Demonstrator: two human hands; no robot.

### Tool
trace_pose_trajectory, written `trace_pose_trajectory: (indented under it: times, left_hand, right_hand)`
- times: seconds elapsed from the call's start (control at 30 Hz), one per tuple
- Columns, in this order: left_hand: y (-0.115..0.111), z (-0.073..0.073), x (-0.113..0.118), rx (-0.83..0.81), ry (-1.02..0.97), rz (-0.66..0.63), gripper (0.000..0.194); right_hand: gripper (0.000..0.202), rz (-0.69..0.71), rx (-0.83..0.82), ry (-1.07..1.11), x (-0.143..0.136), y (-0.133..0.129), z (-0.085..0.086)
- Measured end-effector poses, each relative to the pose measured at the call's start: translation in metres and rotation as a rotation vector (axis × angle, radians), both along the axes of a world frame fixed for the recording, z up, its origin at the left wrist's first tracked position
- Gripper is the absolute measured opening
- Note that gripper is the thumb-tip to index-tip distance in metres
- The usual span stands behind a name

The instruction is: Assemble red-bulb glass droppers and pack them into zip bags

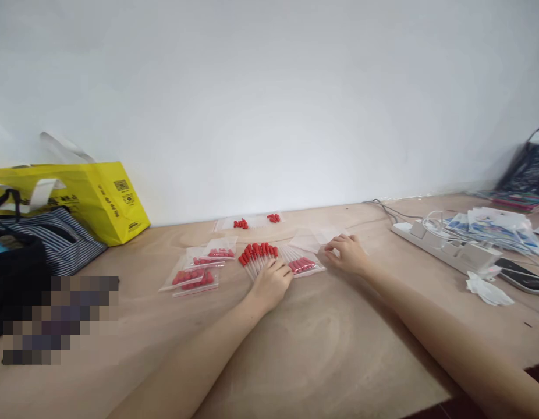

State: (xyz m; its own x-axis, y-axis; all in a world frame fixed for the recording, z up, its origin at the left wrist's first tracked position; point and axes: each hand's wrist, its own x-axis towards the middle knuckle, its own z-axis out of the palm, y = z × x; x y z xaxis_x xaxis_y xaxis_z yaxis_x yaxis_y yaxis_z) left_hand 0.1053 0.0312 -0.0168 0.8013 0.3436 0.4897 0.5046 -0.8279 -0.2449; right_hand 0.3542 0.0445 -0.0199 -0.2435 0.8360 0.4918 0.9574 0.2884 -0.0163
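Note:
A fan of thin pale sticks with red tips (pixel 258 250) lies on the wooden table. My left hand (pixel 273 283) is closed over the lower ends of these sticks, its fingers curled and partly hidden. Just right of it, a clear bag of red-tipped sticks (pixel 302 265) lies flat. My right hand (pixel 348 254) bends its fingers in a pinch at the edge of a clear plastic bag (pixel 311 240). Left of the fan are several clear bags with red pieces (pixel 198 276), overlapping one another. Behind lies another clear bag with two small red clusters (pixel 240 223).
A yellow tote bag (pixel 125 203) and a striped bag (pixel 73 235) stand at left. On the right are a white power strip (pixel 426 247) with cables, a phone (pixel 525 276), crumpled white tissue (pixel 488 289) and plastic packets (pixel 496 227). A white wall (pixel 269 116) rises behind the table.

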Motion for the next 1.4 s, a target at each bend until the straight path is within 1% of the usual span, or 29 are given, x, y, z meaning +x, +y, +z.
trace_pose_trajectory:
  times: [0.07,0.17,0.23,0.3,0.4,0.5,0.6,0.67,0.7,0.77,0.83,0.9,0.93,1.0,1.07,1.1,1.17,1.2,1.23,1.27,1.3,1.33,1.4]
  left_hand:
    - [-0.011,0.001,0.006,-0.025,0.014,0.041,0.020]
    - [-0.027,0.000,0.017,-0.065,0.018,0.091,0.024]
    - [-0.034,0.000,0.024,-0.106,0.014,0.142,0.031]
    - [-0.039,0.000,0.030,-0.230,0.010,0.225,0.035]
    - [-0.039,0.001,0.036,-0.376,0.003,0.305,0.033]
    - [-0.031,-0.001,0.041,-0.400,-0.013,0.308,0.034]
    - [-0.017,-0.004,0.049,-0.404,-0.045,0.305,0.035]
    - [-0.007,-0.006,0.056,-0.398,-0.068,0.304,0.034]
    - [-0.002,-0.006,0.061,-0.391,-0.079,0.302,0.033]
    - [0.003,-0.006,0.067,-0.371,-0.101,0.300,0.031]
    - [0.001,-0.004,0.065,-0.345,-0.112,0.283,0.028]
    - [-0.010,-0.003,0.050,-0.315,-0.101,0.231,0.025]
    - [-0.018,-0.003,0.037,-0.301,-0.086,0.192,0.023]
    - [-0.037,-0.002,0.003,-0.256,-0.057,0.104,0.025]
    - [-0.057,-0.001,-0.037,-0.023,-0.084,-0.065,0.028]
    - [-0.065,0.000,-0.055,0.064,-0.120,-0.120,0.028]
    - [-0.079,0.004,-0.085,0.140,-0.182,-0.167,0.027]
    - [-0.083,0.007,-0.095,0.127,-0.207,-0.156,0.026]
    - [-0.084,0.010,-0.101,0.079,-0.204,-0.129,0.023]
    - [-0.084,0.013,-0.105,0.000,-0.200,-0.087,0.019]
    - [-0.083,0.016,-0.107,-0.115,-0.165,-0.044,0.013]
    - [-0.080,0.019,-0.107,-0.229,-0.116,-0.019,0.013]
    - [-0.075,0.023,-0.106,-0.437,0.014,0.001,0.032]
  right_hand:
    - [0.025,-0.060,-0.089,-0.024,-0.010,0.012,0.004]
    - [0.032,-0.086,-0.185,-0.094,-0.027,0.034,0.009]
    - [0.024,-0.091,-0.207,-0.106,-0.036,0.048,0.010]
    - [0.014,-0.098,-0.202,-0.092,-0.041,0.058,0.009]
    - [0.010,-0.144,-0.156,-0.014,-0.041,0.064,0.007]
    - [0.020,-0.210,-0.053,0.126,-0.037,0.061,0.007]
    - [0.031,-0.251,0.065,0.258,-0.033,0.053,0.005]
    - [0.031,-0.197,0.190,0.418,-0.033,0.043,0.000]
    - [0.028,-0.134,0.265,0.520,-0.034,0.037,-0.004]
    - [0.017,0.039,0.390,0.696,-0.038,0.022,-0.012]
    - [0.010,0.166,0.388,0.716,-0.042,0.006,-0.018]
    - [0.010,0.275,0.355,0.669,-0.047,-0.009,-0.020]
    - [0.012,0.343,0.337,0.634,-0.050,-0.016,-0.021]
    - [0.017,0.501,0.276,0.551,-0.057,-0.028,-0.019]
    - [0.021,0.651,0.178,0.454,-0.067,-0.037,-0.017]
    - [0.023,0.715,0.119,0.401,-0.074,-0.040,-0.016]
    - [0.025,0.817,0.000,0.290,-0.089,-0.044,-0.015]
    - [0.026,0.859,-0.047,0.239,-0.097,-0.044,-0.014]
    - [0.027,0.893,-0.082,0.196,-0.104,-0.044,-0.012]
    - [0.029,0.916,-0.100,0.161,-0.110,-0.043,-0.011]
    - [0.032,0.923,-0.101,0.133,-0.114,-0.042,-0.009]
    - [0.035,0.913,-0.089,0.108,-0.116,-0.041,-0.007]
    - [0.043,0.844,-0.051,0.079,-0.114,-0.041,-0.004]
